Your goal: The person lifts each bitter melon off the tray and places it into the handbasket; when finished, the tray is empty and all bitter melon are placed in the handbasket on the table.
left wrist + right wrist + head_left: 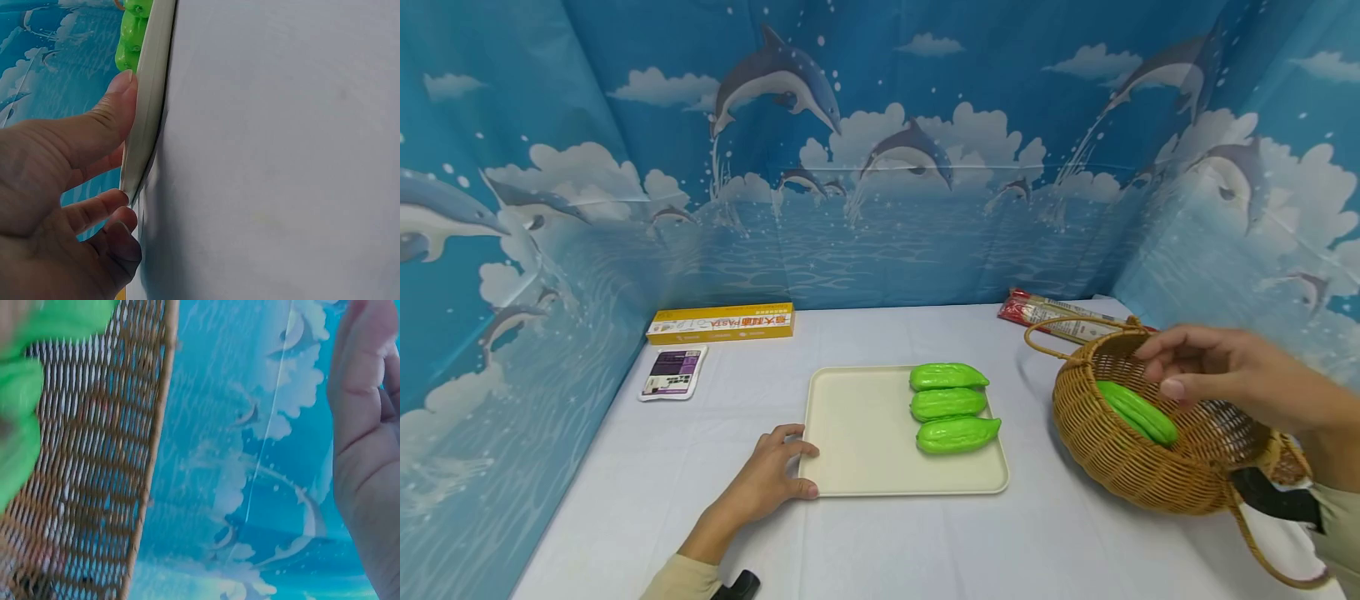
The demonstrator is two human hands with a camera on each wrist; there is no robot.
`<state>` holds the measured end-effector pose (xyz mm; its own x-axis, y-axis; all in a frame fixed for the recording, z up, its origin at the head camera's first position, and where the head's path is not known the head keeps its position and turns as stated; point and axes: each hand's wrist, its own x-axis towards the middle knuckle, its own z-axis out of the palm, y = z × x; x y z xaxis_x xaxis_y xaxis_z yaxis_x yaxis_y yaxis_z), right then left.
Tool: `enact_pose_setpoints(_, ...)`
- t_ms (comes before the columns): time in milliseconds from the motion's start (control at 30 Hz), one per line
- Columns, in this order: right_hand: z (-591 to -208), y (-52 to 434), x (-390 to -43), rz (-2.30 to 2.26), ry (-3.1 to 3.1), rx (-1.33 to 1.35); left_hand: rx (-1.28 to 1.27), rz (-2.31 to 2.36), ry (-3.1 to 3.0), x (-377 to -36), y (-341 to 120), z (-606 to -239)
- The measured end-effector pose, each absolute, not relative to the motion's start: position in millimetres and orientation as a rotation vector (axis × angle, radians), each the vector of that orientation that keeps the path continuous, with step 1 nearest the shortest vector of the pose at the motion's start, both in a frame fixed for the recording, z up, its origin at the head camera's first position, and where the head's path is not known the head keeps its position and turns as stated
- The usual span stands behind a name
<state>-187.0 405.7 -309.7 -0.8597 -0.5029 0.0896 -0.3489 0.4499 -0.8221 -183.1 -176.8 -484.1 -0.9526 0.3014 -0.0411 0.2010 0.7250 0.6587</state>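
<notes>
On the white table lies a cream tray (865,442), with three glossy green bitter melons (957,435) in a column along its right side. My left hand (767,475) holds the tray's left edge near the front corner, its thumb and fingertips at the rim. A brown wicker basket (1090,442) sits tilted at the right, with green bitter melons (1138,412) inside. Above the basket's opening hovers my right hand (1232,367), fingers loosely bent and nothing in them. The right wrist view shows the basket's woven wall (94,456) and blurred green bitter melons (19,425) beside the hand.
A yellow pasta box (722,323) and a white-and-purple packet (673,372) lie at the back left. Behind the basket is a red-ended long package (1037,312). The basket's handles (1045,329) stick out at both ends. A dolphin-print curtain (880,233) encloses the table.
</notes>
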Motion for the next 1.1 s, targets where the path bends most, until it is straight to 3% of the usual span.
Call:
enact_pose_setpoints(400,-344,361,-171,-1.993,1.696,-1.028,0.408,1.029,2.769,-180,-179,-484)
enact_pose_setpoints(933,-382,303,-158,-2.124,1.609,-0.607,0.410,1.040,2.776,-182,-177,-484)
enact_pose_setpoints(1100,-399,277,-159,-2.115,1.757,-0.314,0.419,1.058,2.773,-183,-177,-484)
